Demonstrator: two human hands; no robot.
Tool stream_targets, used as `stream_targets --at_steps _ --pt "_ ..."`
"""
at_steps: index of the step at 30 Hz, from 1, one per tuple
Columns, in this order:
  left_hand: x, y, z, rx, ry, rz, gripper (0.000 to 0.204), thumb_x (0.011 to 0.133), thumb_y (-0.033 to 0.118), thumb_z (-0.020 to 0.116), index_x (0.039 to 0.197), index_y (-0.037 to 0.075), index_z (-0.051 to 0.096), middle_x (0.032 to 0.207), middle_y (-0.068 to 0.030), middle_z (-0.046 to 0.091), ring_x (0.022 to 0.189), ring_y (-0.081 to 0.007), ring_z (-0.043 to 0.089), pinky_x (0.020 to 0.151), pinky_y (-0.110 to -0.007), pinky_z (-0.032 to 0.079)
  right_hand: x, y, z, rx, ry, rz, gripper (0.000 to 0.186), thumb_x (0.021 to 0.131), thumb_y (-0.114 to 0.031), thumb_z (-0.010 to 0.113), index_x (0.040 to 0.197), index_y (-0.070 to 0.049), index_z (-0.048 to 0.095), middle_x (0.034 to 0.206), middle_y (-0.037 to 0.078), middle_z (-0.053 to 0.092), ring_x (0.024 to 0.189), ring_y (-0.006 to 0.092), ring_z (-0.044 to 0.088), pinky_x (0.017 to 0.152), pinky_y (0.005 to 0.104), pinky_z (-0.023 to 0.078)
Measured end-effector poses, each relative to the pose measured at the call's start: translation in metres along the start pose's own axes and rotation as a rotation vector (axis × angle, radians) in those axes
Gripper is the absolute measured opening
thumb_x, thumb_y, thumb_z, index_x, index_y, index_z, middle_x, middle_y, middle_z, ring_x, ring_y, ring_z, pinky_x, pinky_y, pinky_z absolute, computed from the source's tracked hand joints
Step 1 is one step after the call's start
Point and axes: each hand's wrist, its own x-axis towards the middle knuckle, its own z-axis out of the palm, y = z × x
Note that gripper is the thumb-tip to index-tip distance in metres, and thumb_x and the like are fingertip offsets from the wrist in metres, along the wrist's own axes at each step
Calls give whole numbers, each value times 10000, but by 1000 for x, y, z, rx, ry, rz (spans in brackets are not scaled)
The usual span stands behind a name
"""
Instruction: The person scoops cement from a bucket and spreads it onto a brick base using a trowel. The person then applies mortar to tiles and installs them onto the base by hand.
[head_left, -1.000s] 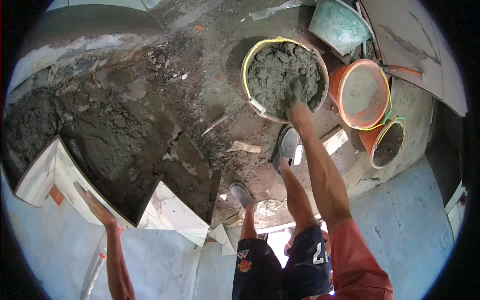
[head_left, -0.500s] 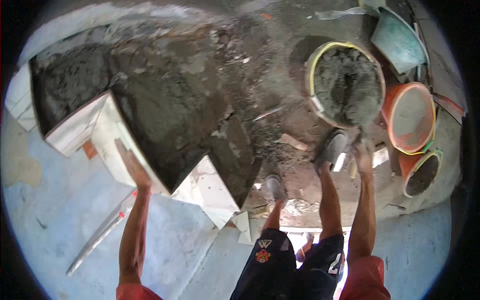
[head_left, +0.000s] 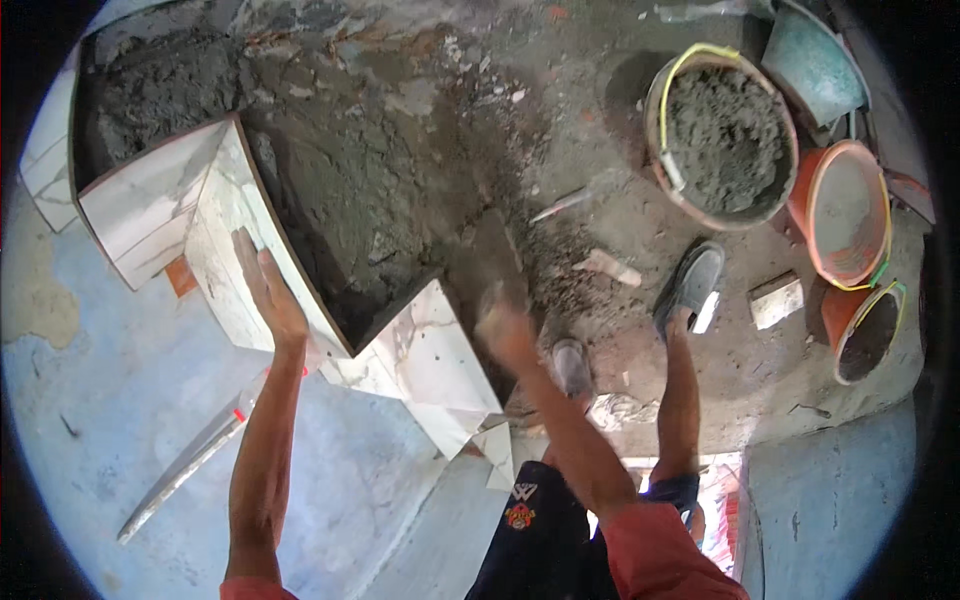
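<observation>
My left hand (head_left: pixel 268 295) lies flat with straight fingers against the face of a white marbled tile (head_left: pixel 222 265) that stands on edge along a bed of wet grey mortar (head_left: pixel 340 185). More upright tiles adjoin it, one (head_left: pixel 155 205) on the left and one (head_left: pixel 440 345) on the right, making a stepped edge. My right hand (head_left: pixel 510 330) is closed, smeared by motion, just beyond the right-hand tile. From it a blurred trowel (head_left: pixel 490 250) reaches over the right part of the mortar. Whether mortar sits on its blade cannot be made out.
A mortar bucket (head_left: pixel 655 130) with a yellow handle stands at the far right. Beside it are a green basin (head_left: pixel 815 70), an orange bucket (head_left: pixel 815 215) and a smaller bucket (head_left: pixel 840 335). A pale block (head_left: pixel 777 300) lies near my shoe (head_left: pixel 692 280). A long bar (head_left: pixel 185 475) rests at left.
My right hand has swung left from beside the mortar bucket to the mortar bed. My left hand stays flat on the tile. The view has shifted slightly.
</observation>
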Motion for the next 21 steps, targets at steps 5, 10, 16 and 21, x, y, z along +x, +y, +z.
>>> stream_targets --at_steps 5,10,16,21 --pt "-9 -39 9 141 20 54 517 955 299 282 1354 -26 229 1428 -159 207 1328 -262 172 1075 -319 118 -96 -50 -142 -67 80 -16 364 722 -151 655 1039 -37 516 875 189 587 785 353 587 689 400 476" --pt "-23 -63 4 -92 -44 -175 533 953 309 292 1373 -4 197 1432 -142 203 1318 -246 197 1066 -309 138 -43 27 -351 -712 282 507 317 846 -210 468 1098 -19 450 833 243 586 736 390 588 603 480 461" --pt "-14 17 23 -93 -62 -120 625 942 426 255 1373 -18 172 1430 -166 175 1315 -276 190 1065 -366 162 107 89 -421 -910 183 451 308 791 -216 545 987 21 543 833 248 606 799 384 602 655 437 506" --pt "-11 34 17 -43 -57 -143 708 913 523 243 1379 -3 151 1433 -191 140 1321 -303 165 1076 -378 143 93 121 -404 -267 194 415 364 759 -213 588 1025 32 548 831 160 633 764 282 616 643 343 507"
